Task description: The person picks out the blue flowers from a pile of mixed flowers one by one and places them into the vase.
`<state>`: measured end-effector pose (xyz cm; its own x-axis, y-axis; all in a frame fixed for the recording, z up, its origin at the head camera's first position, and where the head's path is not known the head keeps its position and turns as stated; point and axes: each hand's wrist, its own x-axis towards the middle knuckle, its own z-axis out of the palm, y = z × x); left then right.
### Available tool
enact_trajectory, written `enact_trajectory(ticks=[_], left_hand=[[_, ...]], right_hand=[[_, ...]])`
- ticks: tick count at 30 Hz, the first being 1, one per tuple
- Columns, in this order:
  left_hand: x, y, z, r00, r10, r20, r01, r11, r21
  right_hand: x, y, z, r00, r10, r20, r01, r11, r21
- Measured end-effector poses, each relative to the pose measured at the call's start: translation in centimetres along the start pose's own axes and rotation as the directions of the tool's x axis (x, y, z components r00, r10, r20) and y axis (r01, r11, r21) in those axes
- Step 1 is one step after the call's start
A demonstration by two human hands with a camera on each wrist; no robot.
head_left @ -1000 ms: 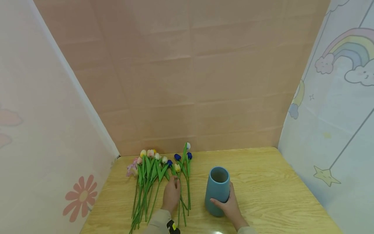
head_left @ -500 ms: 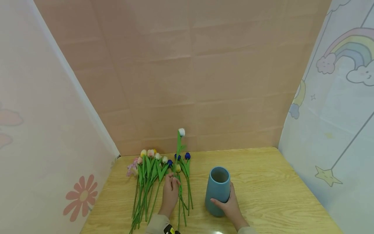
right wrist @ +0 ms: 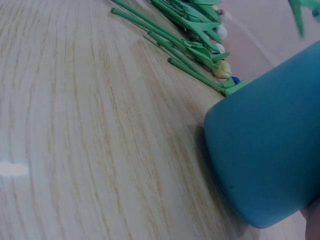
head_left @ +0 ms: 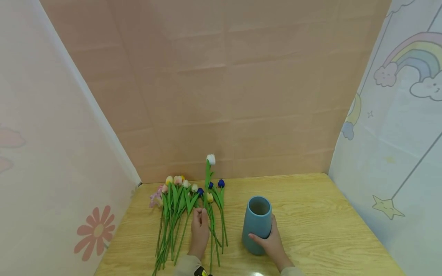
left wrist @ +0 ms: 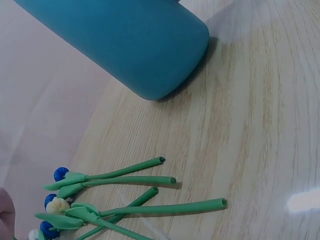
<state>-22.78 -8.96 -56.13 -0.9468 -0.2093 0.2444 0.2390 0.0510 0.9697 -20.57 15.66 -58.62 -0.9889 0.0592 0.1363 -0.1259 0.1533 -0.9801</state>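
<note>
My left hand pinches the stem of a white tulip, whose bloom stands above the other flowers. Only an edge of that hand shows in the left wrist view. With thumb and fingers spread around its lower right side, my right hand holds a blue vase. The vase stands upright on the table, its mouth facing up. Just right of the left hand lie a yellow tulip and blue tulips. In the right wrist view the vase hides most of the right hand.
Several pink, white and yellow tulips lie in a bunch on the left, stems towards me. The wooden table ends at a tan backdrop, with printed white panels on both sides.
The white tulip has risen off the table and then shifted slightly left with my left hand. My right hand and the vase have stayed in place.
</note>
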Motion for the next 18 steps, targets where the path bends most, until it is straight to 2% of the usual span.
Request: enact_trajectory(ticks=[2,9,13,16,18], left_hand=[[0.0,0.1,0.0,0.999,0.015,-0.032,-0.016,1.0,-0.012],[-0.5,3.0,-0.2,0.998,0.033,-0.058,-0.034,0.999,-0.016],[-0.1,2.0,-0.3,0.995,0.058,-0.08,-0.062,0.997,-0.045],[0.1,0.8,-0.2,0.993,0.07,-0.096,-0.074,0.997,-0.039],[0.1,0.8,-0.1,0.991,0.087,-0.097,-0.09,0.996,-0.023]], right_hand=[[0.0,0.0,0.0,1.0,0.0,0.002,0.0,1.0,0.003],[0.1,0.1,0.0,1.0,-0.008,0.007,0.008,1.0,0.0],[0.1,0.1,0.0,1.0,-0.009,0.006,0.009,1.0,0.004],[0.0,0.0,0.0,1.0,-0.006,0.003,0.006,1.0,0.003],[0.0,0.0,0.0,1.0,-0.003,0.0,0.003,1.0,0.001]])
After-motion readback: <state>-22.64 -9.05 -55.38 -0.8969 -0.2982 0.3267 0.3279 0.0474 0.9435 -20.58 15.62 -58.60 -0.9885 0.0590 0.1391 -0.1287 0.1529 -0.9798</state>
